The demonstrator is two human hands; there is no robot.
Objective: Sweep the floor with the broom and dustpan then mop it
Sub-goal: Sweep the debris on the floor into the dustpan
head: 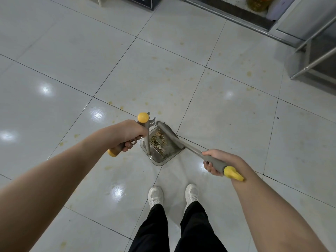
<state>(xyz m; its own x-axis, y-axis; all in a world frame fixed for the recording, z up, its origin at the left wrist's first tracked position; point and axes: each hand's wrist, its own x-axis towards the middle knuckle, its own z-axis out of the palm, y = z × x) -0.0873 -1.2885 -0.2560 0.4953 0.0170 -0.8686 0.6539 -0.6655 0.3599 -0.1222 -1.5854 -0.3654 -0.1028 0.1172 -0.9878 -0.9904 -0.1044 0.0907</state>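
A grey dustpan stands on the white tiled floor just ahead of my feet, with a heap of dry brownish scraps in it. My left hand grips the dustpan's grey, yellow-capped handle from above. My right hand grips the grey end of the broom handle, which has a yellow tip. The broom's grey head lies across the dustpan's far right edge, over the scraps.
Yellowish stains dot the tiles ahead and to the sides. A metal rack leg frame stands at the right. A door threshold runs across the top right. My white shoes stand close behind the dustpan.
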